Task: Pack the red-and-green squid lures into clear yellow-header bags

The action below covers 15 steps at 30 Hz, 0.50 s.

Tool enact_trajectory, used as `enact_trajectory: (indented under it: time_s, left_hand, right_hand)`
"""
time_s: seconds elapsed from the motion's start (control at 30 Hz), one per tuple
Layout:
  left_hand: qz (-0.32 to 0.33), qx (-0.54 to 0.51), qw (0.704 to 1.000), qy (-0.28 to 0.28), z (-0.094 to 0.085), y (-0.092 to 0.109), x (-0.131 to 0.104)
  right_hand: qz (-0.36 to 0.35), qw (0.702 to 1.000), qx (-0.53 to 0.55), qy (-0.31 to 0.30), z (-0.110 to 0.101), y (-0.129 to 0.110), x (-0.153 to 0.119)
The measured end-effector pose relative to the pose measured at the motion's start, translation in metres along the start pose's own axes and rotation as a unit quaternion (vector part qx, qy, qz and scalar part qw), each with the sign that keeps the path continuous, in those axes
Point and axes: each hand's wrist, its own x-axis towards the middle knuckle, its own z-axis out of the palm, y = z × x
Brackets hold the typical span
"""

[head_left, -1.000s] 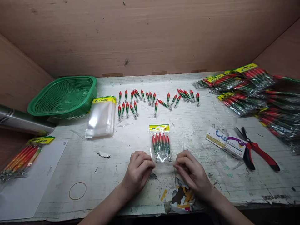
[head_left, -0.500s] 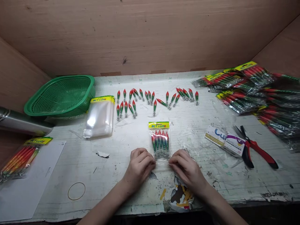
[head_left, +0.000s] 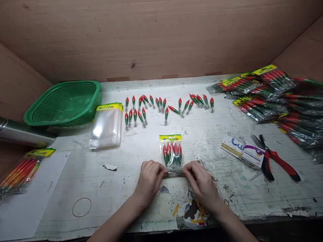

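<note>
The desk (head_left: pixel 141 148) has a whitish, lined top, stained, and torn near the front edge. At the back left corner stands a green basket (head_left: pixel 97 97); just beside it lies a stack of clear bags (head_left: pixel 104 129). Loose red-and-green lures (head_left: pixel 166 115) lie along the back edge, and packed bags (head_left: pixel 262 109) make a pile at the back right corner. Toward the right edge, a small box (head_left: pixel 239 151) lies beside pliers (head_left: pixel 284 165). A white sheet (head_left: pixel 37 208) covers the front left corner. One filled bag (head_left: pixel 172 154) is nearer the front edge; whether it lies flat, I cannot tell.
</note>
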Motion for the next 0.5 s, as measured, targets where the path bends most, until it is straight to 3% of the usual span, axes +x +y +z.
enact_trajectory:
  time_s: [0.1, 0.2, 0.33, 0.4, 0.5]
  left_hand:
    - [-0.061, -0.014, 0.998, -0.031, 0.000, 0.002, 0.003]
    - [-0.066, -0.015, 0.997, -0.049, -0.003, 0.000, 0.002]
    - [0.047, 0.047, 0.996, -0.059, -0.010, -0.007, 0.006]
    - [0.109, 0.087, 0.986, -0.090, -0.013, -0.010, 0.012]
    - [0.145, 0.102, 0.973, -0.149, -0.015, -0.012, 0.023]
  right_hand:
    - [0.039, 0.999, -0.002, 0.007, 0.003, -0.002, 0.003]
    - [0.029, 1.000, 0.004, -0.012, 0.000, 0.000, 0.005]
    - [-0.033, 0.997, -0.001, -0.064, -0.011, 0.006, 0.005]
    - [-0.077, 0.994, -0.031, -0.067, -0.015, 0.009, 0.006]
    - [-0.148, 0.982, -0.101, -0.063, -0.014, 0.013, 0.011]
